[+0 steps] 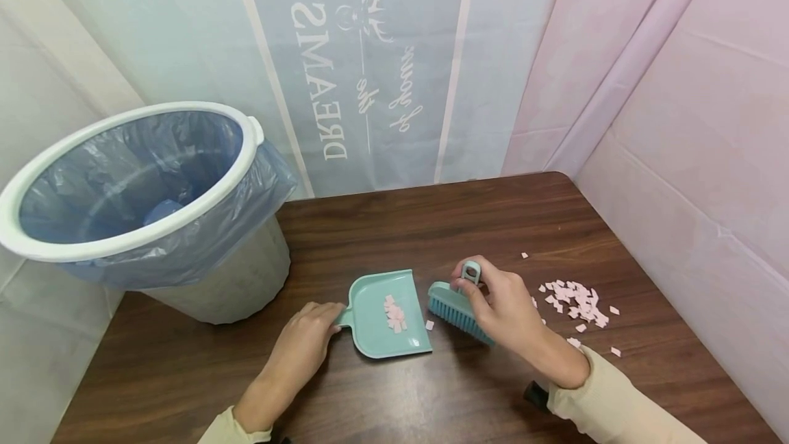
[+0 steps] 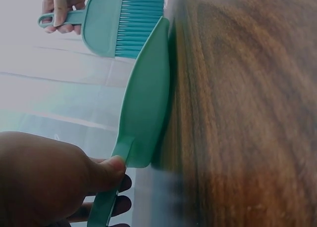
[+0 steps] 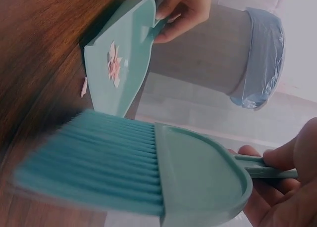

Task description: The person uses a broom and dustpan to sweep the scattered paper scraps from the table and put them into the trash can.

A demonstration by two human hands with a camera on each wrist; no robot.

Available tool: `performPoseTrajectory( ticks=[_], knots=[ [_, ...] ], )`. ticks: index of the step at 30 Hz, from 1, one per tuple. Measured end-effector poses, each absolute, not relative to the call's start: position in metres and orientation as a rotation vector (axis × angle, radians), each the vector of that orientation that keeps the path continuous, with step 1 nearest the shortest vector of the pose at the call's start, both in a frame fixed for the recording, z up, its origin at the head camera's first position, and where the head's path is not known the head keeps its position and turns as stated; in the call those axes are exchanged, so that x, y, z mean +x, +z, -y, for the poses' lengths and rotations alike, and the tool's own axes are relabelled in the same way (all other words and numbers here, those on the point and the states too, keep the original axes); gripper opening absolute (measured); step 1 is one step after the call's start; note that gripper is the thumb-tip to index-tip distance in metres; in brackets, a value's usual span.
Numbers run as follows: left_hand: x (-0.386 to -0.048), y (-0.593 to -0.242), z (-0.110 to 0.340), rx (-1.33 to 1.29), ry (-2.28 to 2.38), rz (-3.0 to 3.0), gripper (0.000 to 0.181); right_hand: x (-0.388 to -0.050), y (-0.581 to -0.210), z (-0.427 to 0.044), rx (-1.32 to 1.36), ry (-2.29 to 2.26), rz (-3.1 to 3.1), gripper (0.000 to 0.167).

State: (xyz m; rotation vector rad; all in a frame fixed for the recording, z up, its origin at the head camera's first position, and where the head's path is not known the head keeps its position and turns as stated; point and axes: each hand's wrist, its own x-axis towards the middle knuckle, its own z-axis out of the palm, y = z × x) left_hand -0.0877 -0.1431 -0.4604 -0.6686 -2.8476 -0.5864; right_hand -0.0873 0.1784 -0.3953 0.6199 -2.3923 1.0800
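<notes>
A teal dustpan [image 1: 370, 293] lies on the wooden table with several pink paper bits [image 1: 394, 314] in it. My left hand [image 1: 308, 334] grips its handle, the thumb on top in the left wrist view. My right hand [image 1: 508, 303] holds a teal hand brush [image 3: 203, 172] by its handle, just right of the dustpan's open edge. The brush's bristles [image 3: 99, 162] point down at the table and look blurred in the right wrist view. One loose paper bit [image 1: 429, 325] lies between the dustpan's lip and the brush.
A pile of pink paper scraps [image 1: 576, 301] lies to the right of the right hand, with stray bits around it. A white-rimmed bin [image 1: 255, 252] lined with a blue bag [image 1: 246, 197] stands at the left. Fabric curtains [image 1: 394, 74] hang behind the table [image 1: 370, 218].
</notes>
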Motion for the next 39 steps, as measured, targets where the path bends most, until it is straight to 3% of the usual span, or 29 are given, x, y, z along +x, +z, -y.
performPoseTrajectory(
  ticks=[13, 23, 39],
  knots=[
    [-0.087, -0.459, 0.148, -0.665, -0.586, 2.870, 0.033, -0.094, -0.400, -0.182, 0.613, 0.937, 2.364, 0.028],
    [-0.087, -0.457, 0.148, -0.652, -0.586, 2.880, 0.032, -0.086, -0.401, -0.172, 0.679, 1.136, 2.379, 0.028],
    [-0.087, -0.452, 0.145, -0.652, -0.546, 2.884, 0.035, -0.073, -0.406, -0.154, 0.656, 0.889, 2.293, 0.027]
  ],
)
